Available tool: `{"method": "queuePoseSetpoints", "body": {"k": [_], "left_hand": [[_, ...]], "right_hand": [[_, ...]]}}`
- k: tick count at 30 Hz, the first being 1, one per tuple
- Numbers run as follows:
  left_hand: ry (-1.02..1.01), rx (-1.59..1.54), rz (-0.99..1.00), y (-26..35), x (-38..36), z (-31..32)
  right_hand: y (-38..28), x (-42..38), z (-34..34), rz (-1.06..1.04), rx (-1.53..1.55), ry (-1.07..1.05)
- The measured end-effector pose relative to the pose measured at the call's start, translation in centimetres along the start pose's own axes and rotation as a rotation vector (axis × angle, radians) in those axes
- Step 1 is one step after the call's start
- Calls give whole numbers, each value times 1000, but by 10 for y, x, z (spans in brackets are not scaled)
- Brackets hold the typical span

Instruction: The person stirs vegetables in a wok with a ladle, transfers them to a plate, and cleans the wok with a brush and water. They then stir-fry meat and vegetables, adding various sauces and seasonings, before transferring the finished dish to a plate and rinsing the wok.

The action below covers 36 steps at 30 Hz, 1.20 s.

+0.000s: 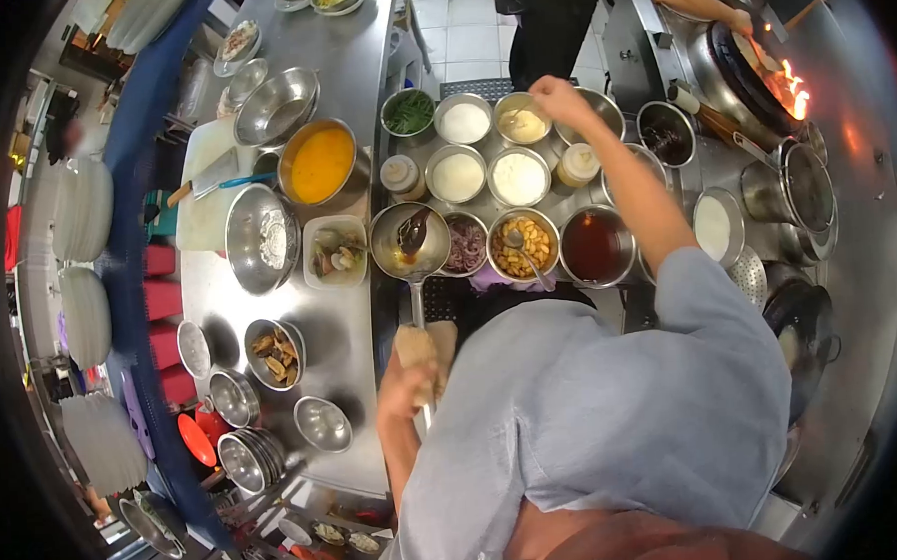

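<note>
At the left end of the front row of steel containers, the round, long-handled steel pan (pixel 387 245) sits in front of you, its handle pointing back toward your body. Your left hand (pixel 405 387) is closed around that handle, with a tan, cloth-like wrap (pixel 416 347) at the grip — motion blurs the fingers there. Inside the pan lies something glossy and dark brown; whether sauce or a utensil, you cannot tell.

Your right arm stretches forward over the containers, and your right hand (pixel 558 102) hangs at the pale yellow powder (pixel 524 127) in the back row, its fingers curled in; whether they hold anything cannot be told.

Just right of the pan are purple slices (pixel 465 247), then golden-brown chunks (pixel 535 248) with a metal spoon (pixel 540 274), then dark red liquid (pixel 596 249). Behind these, two pale-capped squeeze bottles (pixel 402 172) flank two containers of white contents. Chopped green leaves (pixel 408 112) stand at the back left.

On the counter to your left, orange-yellow liquid (pixel 318 163) fills a steel bowl. At the far right, a co-worker's hand (pixel 740 23) reaches over a flaming wok (pixel 738 82).
</note>
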<state>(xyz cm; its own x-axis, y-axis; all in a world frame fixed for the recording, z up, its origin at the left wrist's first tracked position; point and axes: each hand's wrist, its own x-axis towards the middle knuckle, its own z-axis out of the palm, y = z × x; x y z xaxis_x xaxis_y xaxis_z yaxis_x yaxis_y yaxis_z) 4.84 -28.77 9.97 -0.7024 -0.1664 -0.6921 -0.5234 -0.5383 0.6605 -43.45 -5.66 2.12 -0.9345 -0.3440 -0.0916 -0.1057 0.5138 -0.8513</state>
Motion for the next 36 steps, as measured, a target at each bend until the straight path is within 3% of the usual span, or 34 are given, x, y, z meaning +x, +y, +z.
{"method": "queuePoseSetpoints", "body": {"k": [1,4,13,25,32,36], "left_hand": [[-17,-28,-16,0,4,2],[-31,-59,-2,-2,14,7],[-21,22,-30,9,19,23],[-62,62,22,8,32,26],[-99,76,-39,18,34,38],[-75,84,-8,16,29,37]], "right_hand": [[-8,-5,0,102,9,-98],[1,-2,-2,-154,-435,47],[8,-14,-5,125,-173,1],[17,-30,-49,223,395,-75],[25,-4,-14,181,-39,-12],[23,-4,-7,204,13,-16]]}}
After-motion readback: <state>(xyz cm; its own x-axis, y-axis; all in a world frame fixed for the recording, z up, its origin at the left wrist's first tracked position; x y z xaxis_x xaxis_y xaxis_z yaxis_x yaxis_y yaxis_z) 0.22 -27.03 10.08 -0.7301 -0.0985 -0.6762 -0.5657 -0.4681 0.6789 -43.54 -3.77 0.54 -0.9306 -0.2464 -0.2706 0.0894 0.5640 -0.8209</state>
